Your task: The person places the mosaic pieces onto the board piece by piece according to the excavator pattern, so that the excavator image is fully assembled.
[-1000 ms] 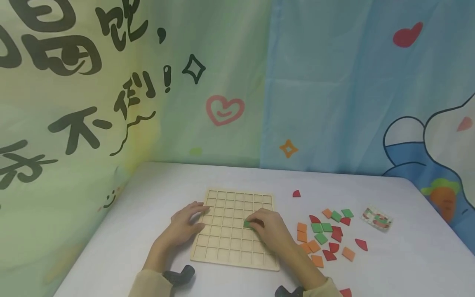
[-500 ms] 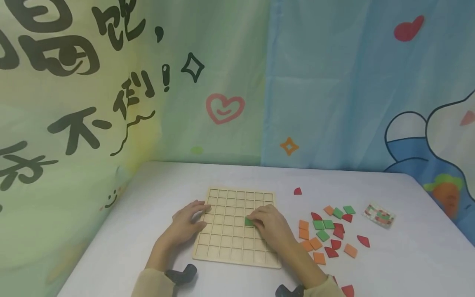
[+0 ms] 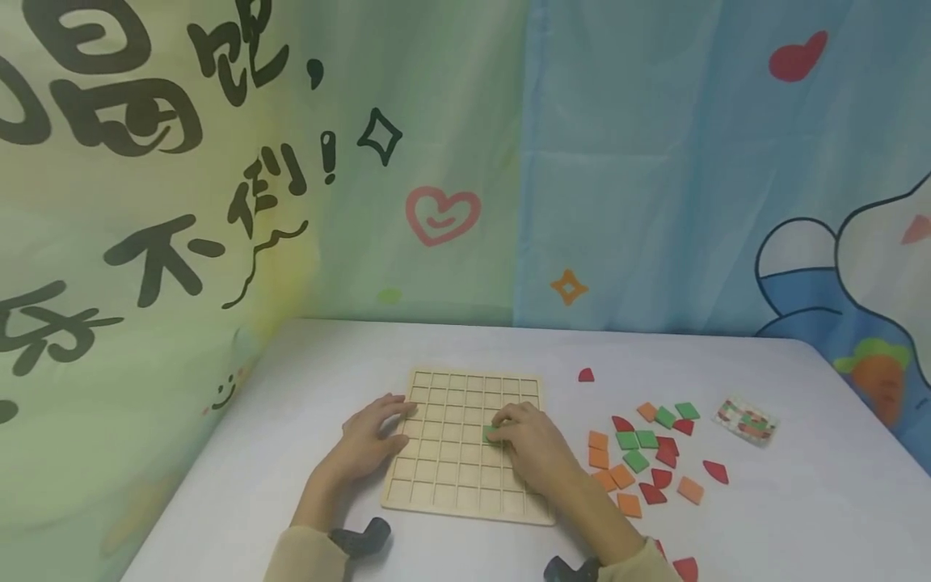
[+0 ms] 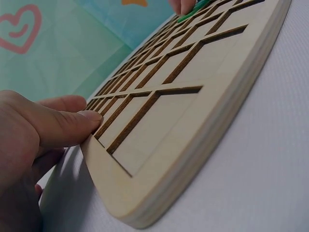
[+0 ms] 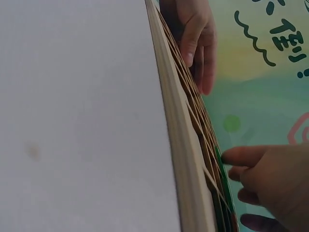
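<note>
Midway between the near and far edges of the grid board (image 3: pixel 444 495), right of centre, the green tile (image 3: pixel 487 435) meets the thumb of your right hand (image 3: pixel 531 444), its other fingers loosely bent; press level until the tile lies flat (seated or not, you can't tell), your relaxed left hand (image 3: pixel 371 440) steadying the left edge. The left wrist view shows how deep the squares are cut; only the head view lays out the loose pieces (image 3: pixel 646 439) beyond the right edge
</note>
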`<state>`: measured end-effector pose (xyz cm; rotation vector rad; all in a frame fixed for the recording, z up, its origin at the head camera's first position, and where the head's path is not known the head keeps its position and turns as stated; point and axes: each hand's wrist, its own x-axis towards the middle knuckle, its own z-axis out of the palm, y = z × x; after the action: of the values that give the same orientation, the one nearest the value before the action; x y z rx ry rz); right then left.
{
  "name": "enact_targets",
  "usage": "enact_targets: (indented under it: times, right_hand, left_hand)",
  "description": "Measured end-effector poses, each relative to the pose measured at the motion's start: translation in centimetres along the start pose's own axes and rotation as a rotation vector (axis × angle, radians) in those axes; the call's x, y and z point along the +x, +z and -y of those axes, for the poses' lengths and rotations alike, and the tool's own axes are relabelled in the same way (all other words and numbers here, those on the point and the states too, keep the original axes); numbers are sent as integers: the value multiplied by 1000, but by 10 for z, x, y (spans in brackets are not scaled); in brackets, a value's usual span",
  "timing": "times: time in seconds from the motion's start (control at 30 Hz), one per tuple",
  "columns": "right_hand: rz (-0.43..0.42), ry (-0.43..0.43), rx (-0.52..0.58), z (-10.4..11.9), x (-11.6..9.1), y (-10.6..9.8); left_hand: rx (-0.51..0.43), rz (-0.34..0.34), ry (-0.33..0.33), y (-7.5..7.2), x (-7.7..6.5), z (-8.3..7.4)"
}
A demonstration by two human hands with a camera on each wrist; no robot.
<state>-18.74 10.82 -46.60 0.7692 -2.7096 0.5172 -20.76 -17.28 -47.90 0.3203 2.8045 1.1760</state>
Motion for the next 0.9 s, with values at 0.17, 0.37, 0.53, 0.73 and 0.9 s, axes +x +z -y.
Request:
enact_targets:
  times: [0.17, 0.37, 0.53, 0.73, 0.9]
  right_hand:
    - [49, 18, 12, -12, 4, -11]
    - [80, 152, 32, -40, 2, -33]
    - [131, 287, 34, -68, -6, -54]
    - [295, 494, 117, -98, -21, -84]
    - [370, 518, 126, -118, -33, -97]
  left_hand:
    - [1, -3, -2, -1, -1, 0]
    - [8, 0, 3, 0, -2, -1]
    - [7, 7, -13, 0, -1, -2]
    - [18, 14, -10, -1, -2, -4]
    - [15, 18, -20, -1, -2, -3]
